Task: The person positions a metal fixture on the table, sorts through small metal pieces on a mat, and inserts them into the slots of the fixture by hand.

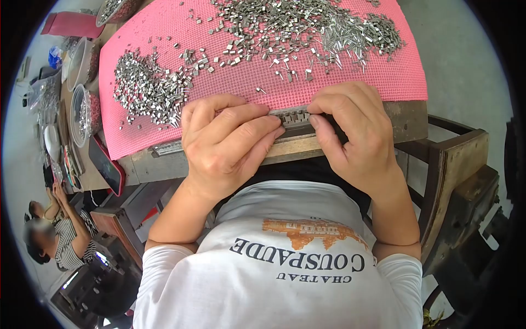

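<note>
A long narrow metal bar [296, 117] lies along the near edge of the pink mesh mat [241, 83], with a row of small metal pieces set in it. My left hand [224, 140] is closed over the bar, fingers bent and pressed together, thumb on the near side. At the right end of the visible row, my right hand [356, 129] pinches with thumb and forefinger; what lies between the tips is hidden. Beyond the hands, small loose metal pieces [148, 85] are heaped on the mat, with thin metal pins [345, 38] at the back right.
Plastic tubs [82, 112] of small parts stand on the left, near a red-edged phone or tablet [107, 164]. Another person in a striped shirt [74, 241] sits at the lower left. A wooden frame [457, 170] stands to the right of the bench.
</note>
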`<action>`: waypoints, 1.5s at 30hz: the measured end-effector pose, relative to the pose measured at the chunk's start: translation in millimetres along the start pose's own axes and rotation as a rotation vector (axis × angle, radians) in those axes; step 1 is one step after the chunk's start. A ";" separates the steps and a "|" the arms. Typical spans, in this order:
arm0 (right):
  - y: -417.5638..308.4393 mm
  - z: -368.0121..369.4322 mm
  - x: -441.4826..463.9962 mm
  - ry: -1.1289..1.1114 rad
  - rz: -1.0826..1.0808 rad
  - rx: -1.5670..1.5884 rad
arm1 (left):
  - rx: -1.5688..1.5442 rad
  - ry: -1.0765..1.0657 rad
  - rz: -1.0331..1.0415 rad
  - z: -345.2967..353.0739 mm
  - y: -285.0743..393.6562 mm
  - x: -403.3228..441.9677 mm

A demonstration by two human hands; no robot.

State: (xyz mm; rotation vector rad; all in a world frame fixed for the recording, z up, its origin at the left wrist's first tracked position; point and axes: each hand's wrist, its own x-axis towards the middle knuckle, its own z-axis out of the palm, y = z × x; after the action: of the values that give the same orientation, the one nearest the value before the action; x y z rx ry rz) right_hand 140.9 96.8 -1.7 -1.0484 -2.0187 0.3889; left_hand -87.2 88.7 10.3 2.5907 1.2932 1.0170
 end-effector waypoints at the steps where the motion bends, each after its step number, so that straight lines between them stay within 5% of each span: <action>1: -0.3 0.5 0.5 0.000 -0.002 -0.011 | 0.001 0.002 -0.003 -0.7 -1.2 -0.2; 9: -3.9 -1.1 3.0 -0.026 0.003 -0.029 | -0.165 -0.114 -0.126 -5.4 -7.3 1.7; 19: -16.2 3.3 18.5 -0.086 -0.073 -0.063 | -0.326 -0.015 -0.299 1.4 -4.1 1.1; 34: -33.1 22.1 31.9 -0.227 -0.204 -0.454 | -0.352 -0.010 -0.259 -0.7 -8.6 1.3; 39: -34.8 3.7 40.5 -0.312 -0.118 -0.303 | -0.590 -0.096 -0.320 -19.0 -22.6 3.0; 45: -16.2 8.2 54.7 -0.184 -0.093 -0.228 | -0.080 -0.021 -0.148 -29.1 -64.5 31.4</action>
State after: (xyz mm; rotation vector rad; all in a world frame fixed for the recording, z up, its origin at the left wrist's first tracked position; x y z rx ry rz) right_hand 107.9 130.9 31.1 -1.0829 -2.3097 0.2154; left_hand -135.3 147.0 27.5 2.4002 1.3859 0.9915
